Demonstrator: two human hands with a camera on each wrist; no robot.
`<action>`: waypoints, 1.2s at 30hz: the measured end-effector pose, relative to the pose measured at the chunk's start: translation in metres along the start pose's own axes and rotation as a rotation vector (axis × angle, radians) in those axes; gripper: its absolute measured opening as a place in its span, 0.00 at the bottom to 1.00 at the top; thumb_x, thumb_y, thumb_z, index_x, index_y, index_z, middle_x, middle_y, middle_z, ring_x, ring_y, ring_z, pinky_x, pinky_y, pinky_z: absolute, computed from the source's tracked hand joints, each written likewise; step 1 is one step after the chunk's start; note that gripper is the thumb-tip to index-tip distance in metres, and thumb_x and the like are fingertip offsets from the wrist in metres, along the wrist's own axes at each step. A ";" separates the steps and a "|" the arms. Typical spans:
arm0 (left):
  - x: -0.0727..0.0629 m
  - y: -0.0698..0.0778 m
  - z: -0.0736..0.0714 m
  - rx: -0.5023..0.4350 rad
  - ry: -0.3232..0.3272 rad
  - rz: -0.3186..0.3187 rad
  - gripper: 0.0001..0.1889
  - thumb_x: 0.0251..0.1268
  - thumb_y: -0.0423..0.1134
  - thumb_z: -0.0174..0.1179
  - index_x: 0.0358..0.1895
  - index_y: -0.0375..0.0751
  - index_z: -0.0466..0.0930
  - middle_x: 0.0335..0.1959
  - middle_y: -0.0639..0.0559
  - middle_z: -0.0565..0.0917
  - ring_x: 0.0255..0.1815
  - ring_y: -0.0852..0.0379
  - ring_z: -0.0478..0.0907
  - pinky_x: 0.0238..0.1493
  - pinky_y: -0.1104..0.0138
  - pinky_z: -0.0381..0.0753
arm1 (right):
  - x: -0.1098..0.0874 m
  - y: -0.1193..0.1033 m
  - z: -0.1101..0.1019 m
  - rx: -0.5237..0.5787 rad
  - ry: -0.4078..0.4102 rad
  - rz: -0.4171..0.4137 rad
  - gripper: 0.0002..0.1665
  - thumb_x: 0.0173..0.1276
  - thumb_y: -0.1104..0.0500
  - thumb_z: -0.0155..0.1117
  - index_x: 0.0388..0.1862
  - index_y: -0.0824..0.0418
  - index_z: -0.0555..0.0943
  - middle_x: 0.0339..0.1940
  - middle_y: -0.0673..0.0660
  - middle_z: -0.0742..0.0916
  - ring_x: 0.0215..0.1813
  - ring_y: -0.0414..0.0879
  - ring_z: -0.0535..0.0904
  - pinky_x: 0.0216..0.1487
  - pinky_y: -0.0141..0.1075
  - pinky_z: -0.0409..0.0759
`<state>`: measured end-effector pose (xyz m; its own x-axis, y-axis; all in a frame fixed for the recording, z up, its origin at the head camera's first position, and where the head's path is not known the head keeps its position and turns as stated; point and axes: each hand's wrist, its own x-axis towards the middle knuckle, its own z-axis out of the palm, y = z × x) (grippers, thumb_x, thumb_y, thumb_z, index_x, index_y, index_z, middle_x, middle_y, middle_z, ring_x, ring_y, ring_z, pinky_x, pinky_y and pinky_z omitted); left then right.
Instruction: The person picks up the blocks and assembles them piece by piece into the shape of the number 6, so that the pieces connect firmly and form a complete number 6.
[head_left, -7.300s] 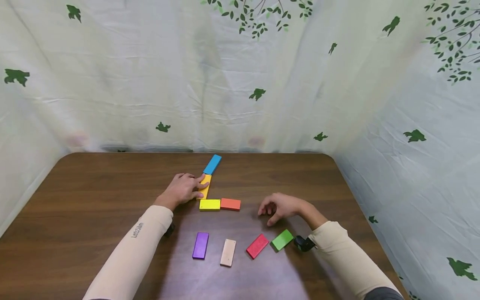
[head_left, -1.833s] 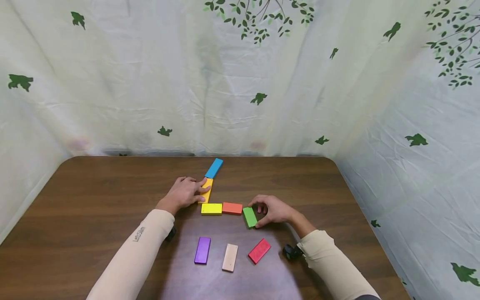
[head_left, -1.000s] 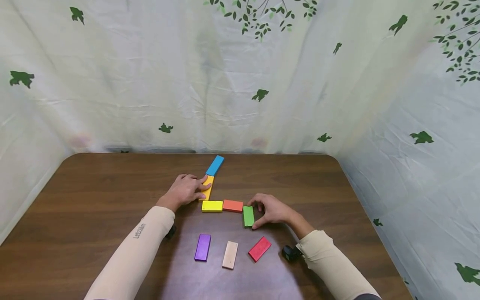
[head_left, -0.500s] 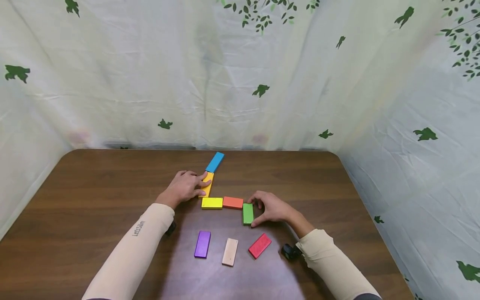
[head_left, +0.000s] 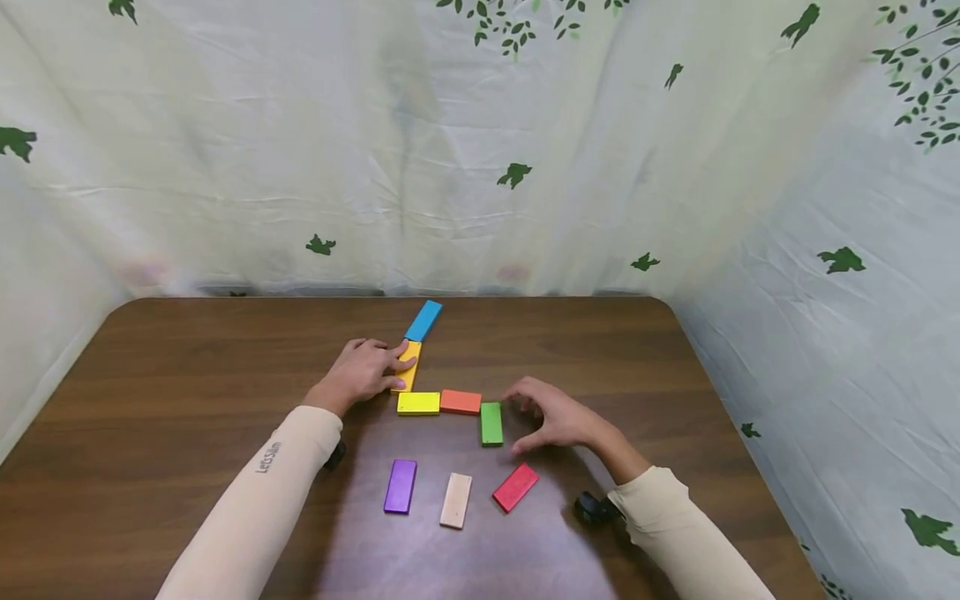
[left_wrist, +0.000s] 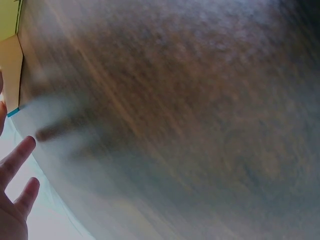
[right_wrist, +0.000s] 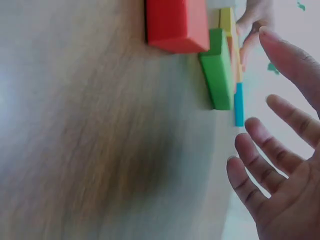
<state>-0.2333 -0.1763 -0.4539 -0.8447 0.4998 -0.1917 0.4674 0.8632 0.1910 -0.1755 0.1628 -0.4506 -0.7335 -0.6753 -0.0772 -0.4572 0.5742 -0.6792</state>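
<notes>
My left hand (head_left: 358, 372) rests on an orange-yellow block (head_left: 407, 372), fingertips on its top and thumb near its near end. A blue block (head_left: 423, 321) continues from its far end. At the near end, a yellow block (head_left: 418, 404) and an orange-red block (head_left: 461, 402) lie in a row. Beside that row's right end stands a green block (head_left: 491, 424), turned lengthwise toward me. My right hand (head_left: 558, 417) hovers just right of the green block, fingers spread and holding nothing; the right wrist view shows a gap between the hand and the green block (right_wrist: 218, 75).
Nearer to me on the wooden table (head_left: 187, 400) lie a purple block (head_left: 401, 487), a plain wood block (head_left: 455, 501) and a red block (head_left: 515, 487), apart from one another. A white curtain (head_left: 300, 150) with leaf and bird prints hangs behind the table.
The right hand brought the green block from the front right to the orange-red block's end, straightened it, then let go and drew back right. The left hand stays on the orange-yellow block.
</notes>
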 end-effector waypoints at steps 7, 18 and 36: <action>0.000 0.000 -0.001 -0.012 0.003 0.002 0.29 0.62 0.52 0.61 0.67 0.52 0.69 0.72 0.46 0.64 0.66 0.35 0.65 0.65 0.40 0.57 | -0.016 -0.008 -0.002 0.048 -0.110 -0.099 0.32 0.51 0.55 0.79 0.55 0.59 0.78 0.50 0.54 0.80 0.47 0.51 0.74 0.49 0.39 0.76; 0.001 0.001 0.000 -0.014 0.002 0.000 0.29 0.63 0.52 0.61 0.67 0.52 0.69 0.72 0.46 0.64 0.66 0.35 0.65 0.65 0.40 0.57 | -0.022 -0.010 0.016 0.054 -0.234 -0.210 0.22 0.53 0.59 0.78 0.47 0.57 0.83 0.44 0.50 0.82 0.42 0.44 0.75 0.44 0.32 0.76; -0.001 0.000 -0.001 -0.019 0.020 0.009 0.28 0.62 0.51 0.61 0.66 0.51 0.71 0.71 0.46 0.65 0.65 0.35 0.66 0.64 0.40 0.59 | -0.018 -0.012 0.025 -0.035 -0.286 -0.268 0.19 0.50 0.64 0.77 0.44 0.56 0.87 0.43 0.46 0.82 0.48 0.34 0.75 0.51 0.28 0.74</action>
<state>-0.2331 -0.1769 -0.4533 -0.8456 0.5057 -0.1708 0.4700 0.8571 0.2110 -0.1445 0.1562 -0.4591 -0.4178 -0.9025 -0.1042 -0.6343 0.3719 -0.6778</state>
